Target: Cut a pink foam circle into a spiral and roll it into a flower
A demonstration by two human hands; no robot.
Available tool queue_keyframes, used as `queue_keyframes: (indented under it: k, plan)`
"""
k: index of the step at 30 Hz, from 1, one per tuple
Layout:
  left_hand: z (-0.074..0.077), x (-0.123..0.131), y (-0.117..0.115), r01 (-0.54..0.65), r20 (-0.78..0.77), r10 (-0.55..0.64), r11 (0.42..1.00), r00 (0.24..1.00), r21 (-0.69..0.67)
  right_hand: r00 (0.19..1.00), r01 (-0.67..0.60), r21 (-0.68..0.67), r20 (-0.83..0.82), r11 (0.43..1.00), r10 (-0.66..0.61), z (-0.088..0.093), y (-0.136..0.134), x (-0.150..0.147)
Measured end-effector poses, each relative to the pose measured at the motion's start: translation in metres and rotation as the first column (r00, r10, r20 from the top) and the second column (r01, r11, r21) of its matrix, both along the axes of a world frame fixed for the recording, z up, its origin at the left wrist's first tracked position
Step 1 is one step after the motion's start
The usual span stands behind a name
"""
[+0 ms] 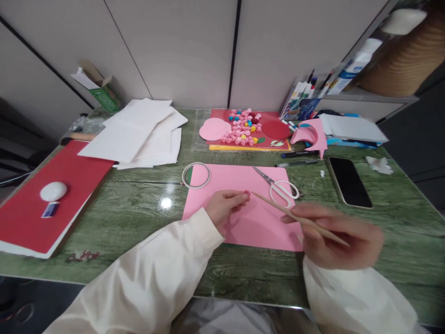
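From my end, the nearest things are two loose, creased cream sleeves [149, 273]. The right hand [342, 232], smeared by blur, has its fingers closed around a slim, pale stick [278, 207] that looks wooden and tapers to a point. The left hand [225, 208] pinches a small, dark-pink rounded piece [246, 193] between its fingers, above the pink sheet [267, 232]. The stick's tip is just beside the piece; I can't tell whether they touch.

The sheet lies flat, smooth and matte on the glossy, green wood-grained bench [149, 199]. Scissors [266, 176] with metal blades and white loop handles rest on it behind the stick, crowding the right hand's side; a thin tape ring [195, 187] overlaps its far left corner.

Off to the left, a white oval object [53, 191] sits on a red sheet [79, 185]; to the right I see a dark-screened phone [349, 182]. Farther back are overlapping white papers [139, 132], clustered pink pieces [239, 132] dotted blue and yellow, and a curved pink cutout [314, 134].
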State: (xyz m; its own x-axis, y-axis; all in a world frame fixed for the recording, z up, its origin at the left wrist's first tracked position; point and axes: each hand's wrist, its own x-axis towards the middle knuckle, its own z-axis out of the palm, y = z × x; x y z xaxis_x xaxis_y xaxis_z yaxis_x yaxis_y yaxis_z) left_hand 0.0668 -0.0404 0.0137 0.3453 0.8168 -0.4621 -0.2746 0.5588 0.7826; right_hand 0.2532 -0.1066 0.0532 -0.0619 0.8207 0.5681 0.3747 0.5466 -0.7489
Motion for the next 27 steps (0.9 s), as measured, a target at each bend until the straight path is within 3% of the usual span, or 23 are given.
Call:
queue_keyframes:
  k: [2,4,9,19,27]
  plan:
    - [0.000,0.001,0.000,0.009,-0.014,-0.009,1.000,1.000,0.017,0.993,-0.096,0.138,-0.050,0.986,0.104,0.002,0.003,-0.002]
    - [0.001,0.002,0.001,0.015,-0.039,-0.014,0.999,0.999,0.032,0.987,-0.119,0.182,-0.086,0.976,0.136,0.004,0.008,-0.005]
    - [0.006,0.002,0.002,0.027,-0.055,-0.023,0.997,0.998,0.067,0.986,-0.083,0.185,-0.127,0.979,0.108,0.007,0.011,-0.006]
    - [0.011,0.000,0.000,0.024,0.047,-0.024,1.000,0.999,-0.014,0.985,-0.104,0.179,-0.115,0.978,0.126,0.007,0.009,-0.005]
    - [0.005,0.000,0.002,-0.020,-0.016,0.022,0.995,1.000,0.094,0.988,-0.105,0.211,-0.093,0.972,0.127,0.007,0.009,-0.006]
